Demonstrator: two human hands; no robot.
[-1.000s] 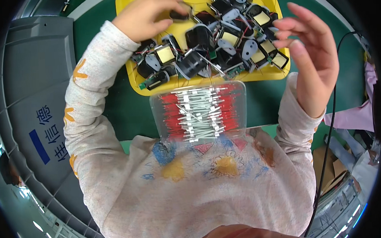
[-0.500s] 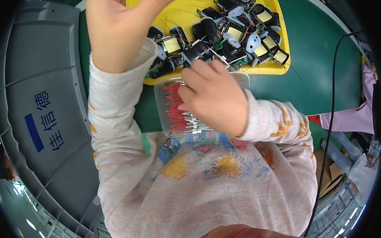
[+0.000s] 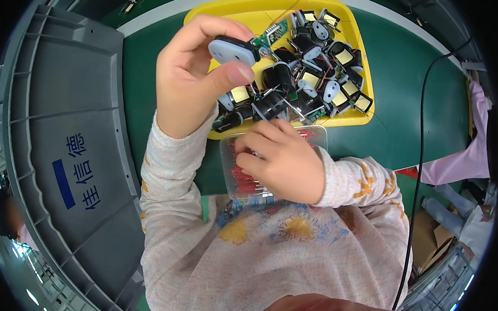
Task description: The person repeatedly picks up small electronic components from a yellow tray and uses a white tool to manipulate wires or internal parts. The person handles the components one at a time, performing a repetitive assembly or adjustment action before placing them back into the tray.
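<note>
Raised over the left part of the yellow tray (image 3: pixel 254 9), my left hand (image 3: pixel 183 83) grips a small electronic assembly (image 3: pixel 232 51) between thumb and fingers. The assembly has a black housing, a pale blue-grey oval face with holes and a green circuit board sticking out at its right. My right hand (image 3: pixel 287 164) is over a clear plastic box (image 3: pixel 226 170) at the tray's near side, its fingers curled down among thin red leads (image 3: pixel 243 184) with pale tips. Whatever those fingertips hold is hidden by the hand.
Many similar black assemblies (image 3: pixel 279 76) with wires and boards lie heaped in the tray on the green table (image 3: pixel 402 101). A large grey plastic crate (image 3: pixel 98 67) stands at the left. A black cable (image 3: pixel 423 109) runs down the right side, near another person's pink sleeve (image 3: pixel 455 166).
The electronic assembly has come into view in my left hand, which has moved lower in the picture. My right hand stays over the box, fingers curled. The tray and box appear lower in the picture.
</note>
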